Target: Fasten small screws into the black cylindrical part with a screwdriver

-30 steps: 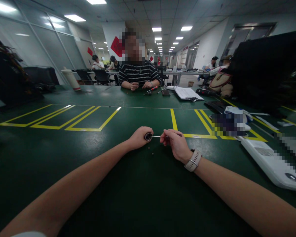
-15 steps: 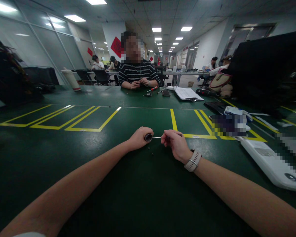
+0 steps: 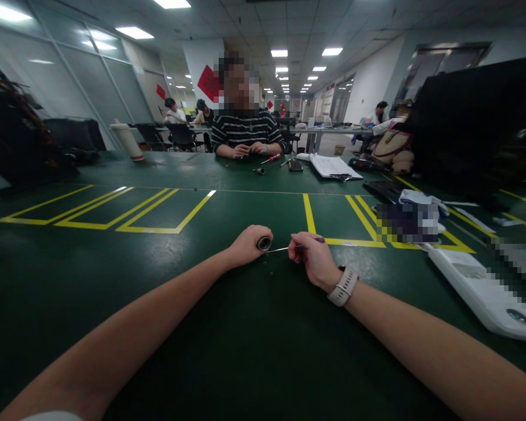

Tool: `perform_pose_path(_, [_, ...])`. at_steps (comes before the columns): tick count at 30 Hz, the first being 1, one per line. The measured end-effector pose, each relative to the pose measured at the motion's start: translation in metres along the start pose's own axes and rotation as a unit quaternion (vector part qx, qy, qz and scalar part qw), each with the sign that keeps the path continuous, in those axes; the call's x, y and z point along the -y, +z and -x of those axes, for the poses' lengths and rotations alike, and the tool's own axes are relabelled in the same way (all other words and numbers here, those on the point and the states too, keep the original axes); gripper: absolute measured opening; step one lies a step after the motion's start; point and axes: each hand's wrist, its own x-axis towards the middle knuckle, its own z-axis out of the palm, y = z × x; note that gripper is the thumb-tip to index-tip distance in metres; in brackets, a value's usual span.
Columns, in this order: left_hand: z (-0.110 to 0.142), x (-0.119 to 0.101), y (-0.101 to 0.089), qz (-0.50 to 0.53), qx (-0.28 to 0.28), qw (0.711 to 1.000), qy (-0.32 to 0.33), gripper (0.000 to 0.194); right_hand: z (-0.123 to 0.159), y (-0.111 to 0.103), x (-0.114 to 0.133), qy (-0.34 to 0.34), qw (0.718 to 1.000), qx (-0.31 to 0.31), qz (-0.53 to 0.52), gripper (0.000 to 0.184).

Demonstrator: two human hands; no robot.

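My left hand [image 3: 246, 245] is closed round a small dark cylindrical part [image 3: 263, 243], whose round ringed end faces me. In my right hand [image 3: 313, 257], fingers wrapped about its dark handle, is a screwdriver [image 3: 279, 250]. Its thin metal shaft points left, with the tip by the lower rim of the cylindrical part; whether they touch I cannot tell. Just below my left hand, two tiny ring-like pieces lie on the green table [image 3: 228, 351], one nearer [image 3: 271, 273] and one farther [image 3: 265, 263].
Across the table sits a person in a striped top [image 3: 248, 131], both hands on a small object. Near them lie a red screwdriver [image 3: 272, 158] and a clipboard with papers [image 3: 333, 166]. A white device [image 3: 477, 286] lies at right; a cup [image 3: 128, 140] stands far left.
The screwdriver's tip has dropped from the open end of the cylindrical part to its lower rim, so the shaft now slants. My left hand has stayed in place.
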Motion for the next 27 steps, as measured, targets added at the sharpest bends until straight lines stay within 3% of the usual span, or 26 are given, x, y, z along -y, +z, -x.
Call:
perform_pose_path(10, [0.0, 0.0, 0.0, 0.001, -0.007, 1.0, -0.007, 0.006, 0.002, 0.001, 0.001, -0.009, 1.0, -0.003, 0.019, 0.025])
perform_pose_path(15, [0.001, 0.003, 0.002, 0.019, -0.086, 0.99, -0.11, 0.009, -0.001, 0.0, -0.003, -0.043, 0.997, -0.06, 0.025, 0.025])
perform_pose_path(18, [0.0, 0.004, 0.001, 0.016, -0.137, 0.973, -0.184, 0.013, -0.002, 0.0, -0.006, -0.053, 0.993, -0.072, 0.083, 0.014])
perform_pose_path(20, [-0.001, 0.004, 0.0, 0.015, -0.157, 0.963, -0.218, 0.018, -0.002, 0.002, -0.008, -0.06, 0.979, -0.036, 0.192, 0.01])
perform_pose_path(23, [-0.004, 0.007, 0.001, 0.016, -0.185, 0.949, -0.254, 0.019, 0.0, 0.007, -0.009, -0.078, 0.928, 0.075, 0.358, 0.022])
perform_pose_path(27, [-0.005, 0.011, 0.003, 0.001, -0.214, 0.939, -0.268, 0.018, 0.007, 0.014, -0.005, -0.093, 0.87, 0.202, 0.44, 0.03])
